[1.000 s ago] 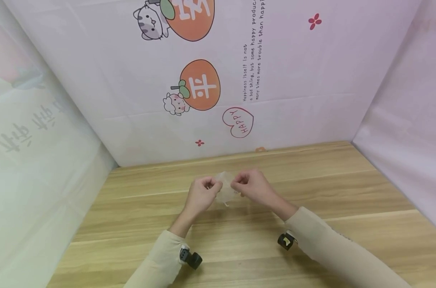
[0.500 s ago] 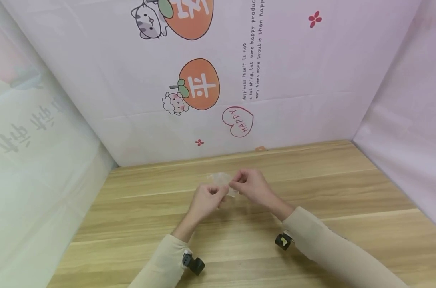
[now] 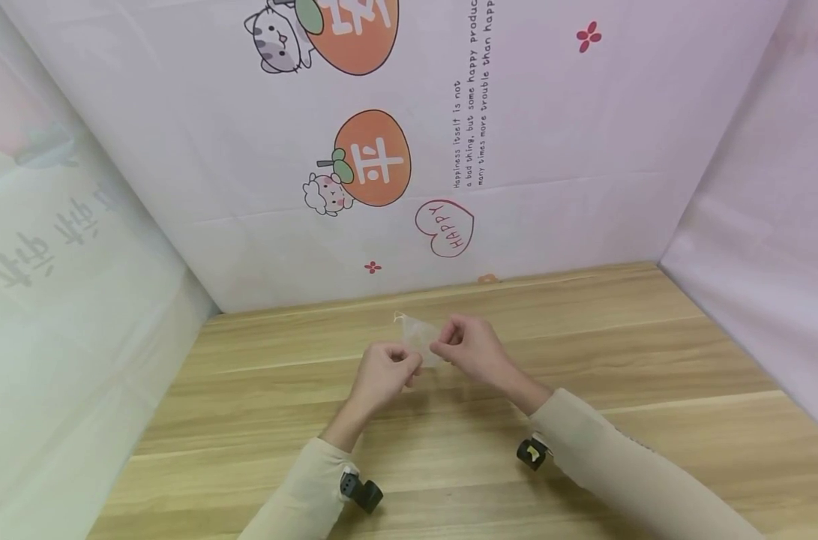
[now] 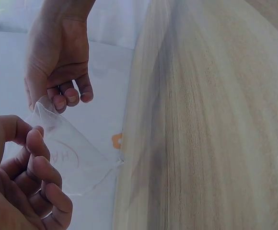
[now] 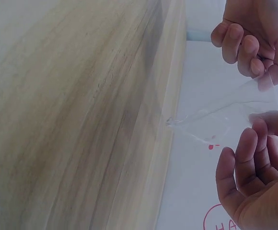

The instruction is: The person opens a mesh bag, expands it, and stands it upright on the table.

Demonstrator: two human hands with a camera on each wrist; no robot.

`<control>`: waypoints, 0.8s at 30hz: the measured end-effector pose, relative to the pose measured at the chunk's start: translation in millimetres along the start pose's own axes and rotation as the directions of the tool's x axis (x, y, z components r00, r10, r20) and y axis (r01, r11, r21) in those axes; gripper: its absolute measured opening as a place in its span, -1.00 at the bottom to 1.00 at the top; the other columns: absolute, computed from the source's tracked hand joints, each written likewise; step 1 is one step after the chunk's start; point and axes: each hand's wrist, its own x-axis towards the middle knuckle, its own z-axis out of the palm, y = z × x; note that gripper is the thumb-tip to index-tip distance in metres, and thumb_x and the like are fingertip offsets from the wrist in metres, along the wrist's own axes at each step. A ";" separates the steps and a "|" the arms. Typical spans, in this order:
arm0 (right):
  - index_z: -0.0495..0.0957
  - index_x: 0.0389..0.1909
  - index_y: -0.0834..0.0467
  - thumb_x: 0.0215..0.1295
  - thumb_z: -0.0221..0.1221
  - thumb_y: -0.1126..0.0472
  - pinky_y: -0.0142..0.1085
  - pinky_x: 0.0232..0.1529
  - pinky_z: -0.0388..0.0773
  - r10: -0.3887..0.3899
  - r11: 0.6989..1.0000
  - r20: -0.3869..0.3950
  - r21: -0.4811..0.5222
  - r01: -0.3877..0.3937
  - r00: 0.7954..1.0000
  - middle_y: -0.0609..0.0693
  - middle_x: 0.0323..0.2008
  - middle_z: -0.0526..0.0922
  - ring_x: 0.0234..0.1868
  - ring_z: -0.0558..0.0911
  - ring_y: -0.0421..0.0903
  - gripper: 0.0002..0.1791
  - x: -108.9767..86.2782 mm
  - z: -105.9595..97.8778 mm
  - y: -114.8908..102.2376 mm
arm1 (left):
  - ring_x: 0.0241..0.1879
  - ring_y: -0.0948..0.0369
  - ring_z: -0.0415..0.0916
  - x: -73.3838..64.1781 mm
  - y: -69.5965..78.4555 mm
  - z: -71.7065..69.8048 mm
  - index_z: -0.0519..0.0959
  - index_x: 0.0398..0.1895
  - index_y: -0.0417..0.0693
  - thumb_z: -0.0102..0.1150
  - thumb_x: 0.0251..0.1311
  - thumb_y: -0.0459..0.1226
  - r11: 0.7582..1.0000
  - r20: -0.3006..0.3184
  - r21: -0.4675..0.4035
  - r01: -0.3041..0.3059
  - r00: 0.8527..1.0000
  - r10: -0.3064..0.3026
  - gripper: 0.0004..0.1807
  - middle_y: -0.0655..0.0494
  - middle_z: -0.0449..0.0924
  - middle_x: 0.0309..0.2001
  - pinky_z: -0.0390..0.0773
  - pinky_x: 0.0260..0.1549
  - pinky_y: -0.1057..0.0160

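Observation:
A small sheer, see-through bag with a thin white string loop at its far corner is held between my hands above the table. My left hand pinches its near edge between thumb and forefinger. At the right corner, the thumb and forefinger of my right hand pinch it as well. In the left wrist view the bag spreads flat and the wall print shows through it. The right wrist view has the bag narrowing to its string end, and nothing shows inside it.
A wood-grain table lies under both forearms. Behind it rises a white printed cloth, with more white cloth at the left and right sides. Small black cameras are strapped to both sleeves.
The bag has swung round: its string end hung toward me and now points away at the far left. My left hand shifted right, then slightly back; the right hand stayed nearly still.

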 end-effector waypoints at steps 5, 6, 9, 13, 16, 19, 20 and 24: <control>0.54 -0.40 0.19 0.25 0.34 0.29 -0.40 -0.69 0.32 0.010 1.000 0.005 0.015 -0.010 1.000 -0.03 -0.63 0.57 -0.65 0.46 -0.16 -0.85 -1.4 -1.0 -1.3 | -0.76 0.32 0.26 -0.1 -0.5 -1.4 0.64 -0.54 -0.34 0.11 0.17 -0.33 1.000 -0.013 -0.008 -0.001 1.000 0.001 -0.75 0.18 0.49 -0.74 0.21 -0.78 0.40; 0.55 -0.37 0.19 0.27 0.33 0.26 -0.40 -0.69 0.33 0.021 0.999 0.010 0.026 -0.021 1.000 -0.02 -0.63 0.58 -0.65 0.47 -0.14 -0.86 -1.8 -1.2 -1.5 | -0.76 0.32 0.27 0.0 -0.6 -1.5 0.63 -0.55 -0.33 0.11 0.18 -0.33 1.000 -0.017 -0.011 -0.002 1.000 0.002 -0.75 0.17 0.49 -0.74 0.22 -0.77 0.40; 0.56 -0.30 0.18 0.34 0.30 0.14 -0.35 -0.67 0.38 0.071 0.995 0.048 0.065 -0.074 0.996 0.05 -0.61 0.62 -0.63 0.55 -0.01 -0.81 -2.7 -1.5 -2.3 | -0.76 0.32 0.27 -0.1 -0.1 -1.9 0.62 -0.55 -0.34 0.11 0.22 -0.33 1.000 -0.022 -0.026 -0.003 1.000 0.003 -0.74 0.16 0.49 -0.72 0.23 -0.77 0.40; 0.55 -0.26 0.18 0.35 0.29 0.07 -0.22 -0.57 0.57 0.155 0.973 0.121 0.151 -0.172 0.980 0.12 -0.57 0.66 -0.62 0.62 0.06 -0.75 -2.6 -0.5 -3.0 | -0.74 0.32 0.30 1.1 -1.3 -1.9 0.62 -0.54 -0.35 0.13 0.28 -0.33 1.000 -0.023 -0.031 -0.003 1.000 0.002 -0.72 0.16 0.51 -0.70 0.26 -0.76 0.42; 0.53 -0.22 0.22 0.35 0.27 0.17 -0.14 -0.48 0.68 0.183 0.950 0.163 0.225 -0.217 0.970 0.15 -0.55 0.67 -0.66 0.61 -0.02 -0.80 -2.0 0.6 -2.9 | -0.71 0.31 0.34 2.4 -2.6 -1.7 0.63 -0.53 -0.34 0.13 0.30 -0.32 1.000 -0.017 -0.027 -0.005 1.000 0.005 -0.72 0.15 0.52 -0.68 0.31 -0.74 0.43; 0.52 -0.20 0.27 0.34 0.24 0.28 -0.13 -0.46 0.71 0.184 0.933 0.184 0.275 -0.231 0.965 0.16 -0.54 0.66 -0.67 0.61 -0.06 -0.86 -1.5 0.9 -2.4 | -0.69 0.30 0.37 2.8 -2.8 -1.6 0.64 -0.50 -0.35 0.12 0.30 -0.31 1.000 -0.009 -0.025 -0.004 1.000 0.004 -0.71 0.14 0.54 -0.67 0.34 -0.72 0.41; 0.51 -0.20 0.28 0.33 0.23 0.31 -0.13 -0.46 0.72 0.180 0.931 0.189 0.284 -0.229 0.965 0.17 -0.54 0.66 -0.66 0.61 -0.07 -0.87 -1.3 1.0 -2.2 | -0.69 0.30 0.37 2.7 -2.8 -1.6 0.64 -0.49 -0.35 0.12 0.30 -0.31 1.000 -0.008 -0.024 -0.004 1.000 0.004 -0.71 0.14 0.54 -0.67 0.34 -0.72 0.41; 0.50 -0.21 0.31 0.28 0.21 0.38 -0.14 -0.48 0.71 0.167 0.931 0.190 0.293 -0.219 0.967 0.12 -0.58 0.62 -0.67 0.60 -0.08 -0.88 -0.8 1.6 -2.4 | -0.70 0.31 0.35 2.5 -2.3 -1.9 0.65 -0.51 -0.30 0.11 0.30 -0.29 1.000 -0.012 -0.022 0.004 1.000 -0.004 -0.71 0.15 0.53 -0.68 0.32 -0.73 0.41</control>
